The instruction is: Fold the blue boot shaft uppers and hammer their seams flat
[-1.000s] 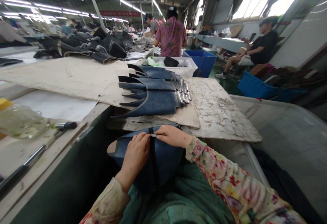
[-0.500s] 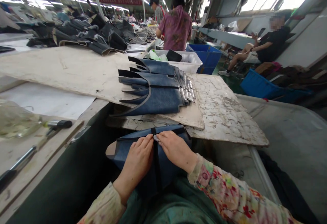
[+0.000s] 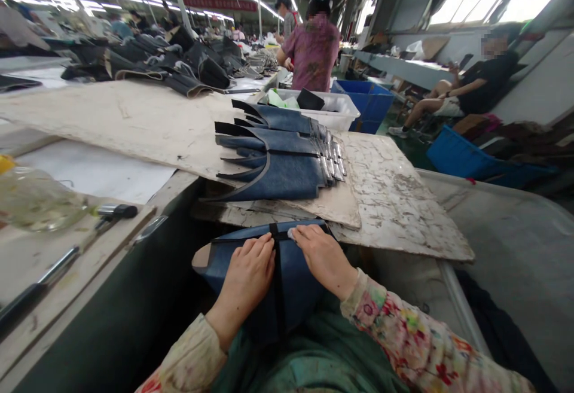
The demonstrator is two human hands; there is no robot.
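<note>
A blue leather-like piece (image 3: pixel 296 291) with black strips (image 3: pixel 278 291) crossing it lies over my lap, its upper edge close to the board. My left hand (image 3: pixel 249 267) rests on it left of the crossing, fingers together and pressed against the piece near the upper strip. Just right of the crossing, my right hand (image 3: pixel 325 258) pinches a small whitish wad (image 3: pixel 291 234) against the horizontal strip; its exact kind is unclear. Beyond both hands, a stack of similar blue pieces (image 3: pixel 291 174) is fanned out, with shiny tabs at the right ends.
The stack rests on a worn white board (image 3: pixel 403 201). At left are a clear plastic bottle (image 3: pixel 40 198) and a black-handled tool (image 3: pixel 27 303). Behind stand a white bin (image 3: pixel 341 106) and a blue bin (image 3: pixel 365 100). A co-worker (image 3: pixel 314 52) stands ahead; another person (image 3: pixel 479 82) sits right.
My right hand has slid rightward along the strip with the whitish wad, widening the gap to my left hand. My left hand stays on the blue piece. The whole view has shifted slightly.
</note>
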